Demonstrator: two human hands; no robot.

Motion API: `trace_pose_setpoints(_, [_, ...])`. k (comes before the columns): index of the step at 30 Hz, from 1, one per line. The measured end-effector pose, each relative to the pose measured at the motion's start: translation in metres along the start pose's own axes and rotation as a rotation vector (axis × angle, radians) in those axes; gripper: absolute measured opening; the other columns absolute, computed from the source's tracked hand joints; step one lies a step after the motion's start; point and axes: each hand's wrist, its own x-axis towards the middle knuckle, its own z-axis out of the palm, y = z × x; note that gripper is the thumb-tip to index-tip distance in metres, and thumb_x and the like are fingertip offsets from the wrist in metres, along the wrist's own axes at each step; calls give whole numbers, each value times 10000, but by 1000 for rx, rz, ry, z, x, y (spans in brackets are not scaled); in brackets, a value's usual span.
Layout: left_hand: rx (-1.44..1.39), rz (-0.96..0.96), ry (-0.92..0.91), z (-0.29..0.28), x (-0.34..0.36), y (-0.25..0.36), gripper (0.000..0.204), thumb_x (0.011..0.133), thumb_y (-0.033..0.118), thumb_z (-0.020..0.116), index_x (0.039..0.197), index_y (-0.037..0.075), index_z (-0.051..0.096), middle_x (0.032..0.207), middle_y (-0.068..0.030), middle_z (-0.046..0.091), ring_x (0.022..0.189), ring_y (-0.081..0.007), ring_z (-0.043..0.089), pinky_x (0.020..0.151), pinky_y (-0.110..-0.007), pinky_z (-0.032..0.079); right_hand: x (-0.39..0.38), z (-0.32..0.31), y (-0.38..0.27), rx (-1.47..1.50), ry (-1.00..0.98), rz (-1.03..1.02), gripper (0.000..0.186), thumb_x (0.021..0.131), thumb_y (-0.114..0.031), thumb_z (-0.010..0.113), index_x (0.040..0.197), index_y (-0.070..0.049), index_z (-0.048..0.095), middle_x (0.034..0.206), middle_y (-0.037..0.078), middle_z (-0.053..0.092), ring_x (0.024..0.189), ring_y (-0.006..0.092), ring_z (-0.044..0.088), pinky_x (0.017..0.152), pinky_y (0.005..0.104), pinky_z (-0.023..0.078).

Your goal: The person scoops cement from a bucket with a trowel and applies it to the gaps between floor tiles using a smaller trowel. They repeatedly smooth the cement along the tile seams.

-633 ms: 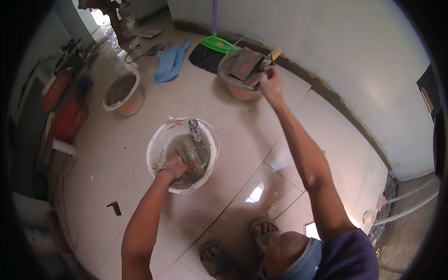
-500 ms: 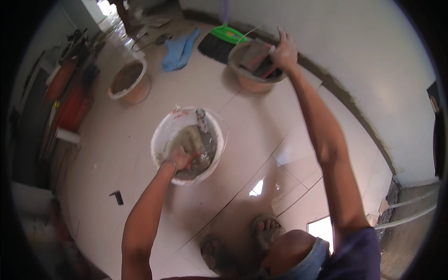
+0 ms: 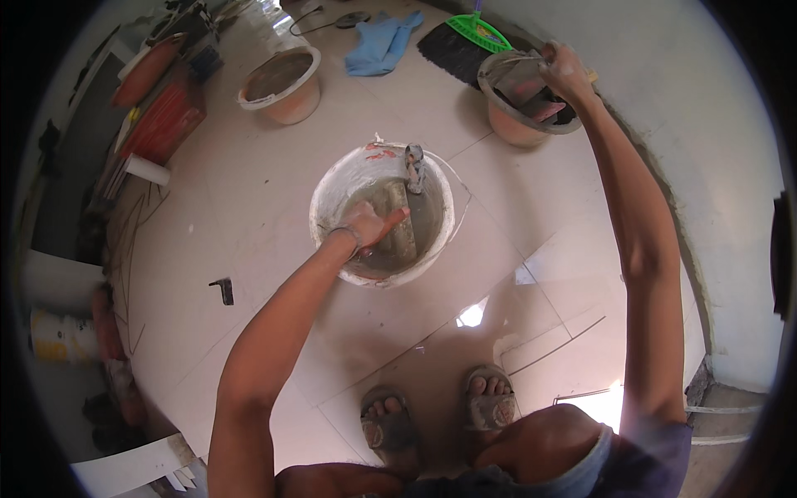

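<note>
My left hand [image 3: 372, 224] reaches into a white bucket [image 3: 322, 202], its fingers round a long muddy block [image 3: 400, 236] lying in grey water, with my thumb out. A lumpy grey object [image 3: 413, 170] rests at the bucket's back wall. My right arm stretches to a terracotta-coloured tub [image 3: 515, 124] at upper right, where my right hand [image 3: 567, 75] is curled beside a thin wire handle and some grey flat tools [image 3: 527, 87]; what it grips is unclear.
A second tub [image 3: 295, 106] stands upper left. Behind are a blue cloth [image 3: 382, 46] and green broom [image 3: 452, 50] by the wall. Red containers [image 3: 170, 124], a white cylinder [image 3: 148, 170] and wires line the left; a black angled piece [image 3: 224, 290] lies on the tiled floor [image 3: 274, 207].
The view has shifted, so the buckets sit higher and farther right. My right hand spread its fingers over the tub's tools, then curled them. My left hand stays in the white bucket.
</note>
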Motion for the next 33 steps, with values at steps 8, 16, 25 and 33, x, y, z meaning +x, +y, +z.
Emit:
trace_pose_setpoints(8, [-565, 110, 36, -16, 25, -31, 328, 797, 202, 782, 1009, 66, 572, 978, -31, 627, 956, -141, 640, 846, -389, 552, -34, -11, -14, 71, -206, 89, 254, 851, -207, 599, 1036, -69, 706, 1019, 200, 695, 976, 378, 675, 862, 480, 520])
trace_pose_setpoints(16, [-1188, 517, -9, -20, 8, -47, 285, 879, 1, 589, 1148, 69, 527, 1147, -70, 604, 1111, -168, 596, 894, -355, 538, -88, -2, -20, 37, -271, -17, 213, 881, -201, 615, 993, -50, 714, 873, 200, 714, 858, 384, 697, 803, 465, 536])
trace_pose_setpoints(25, [-1744, 681, -334, -46, -5, -78, 424, 965, 194, 532, 1357, 35, 516, 1384, -144, 552, 1275, -310, 542, 1099, -505, 433, -130, 12, -21, -41, 23, -178, 184, 849, -199, 687, 961, -54, 683, 1028, 196, 630, 1043, 394, 575, 894, 491, 466])
trace_pose_setpoints(33, [-1774, 682, -259, -53, -2, -94, 510, 961, 344, 505, 1377, 49, 521, 1417, -159, 530, 1314, -334, 505, 1113, -524, 401, -229, 16, -105, 1080, -399, 567, 428, 952, -372, 647, 1202, -50, 517, 1151, 142, 577, 952, 299, 662, 725, 464, 592])
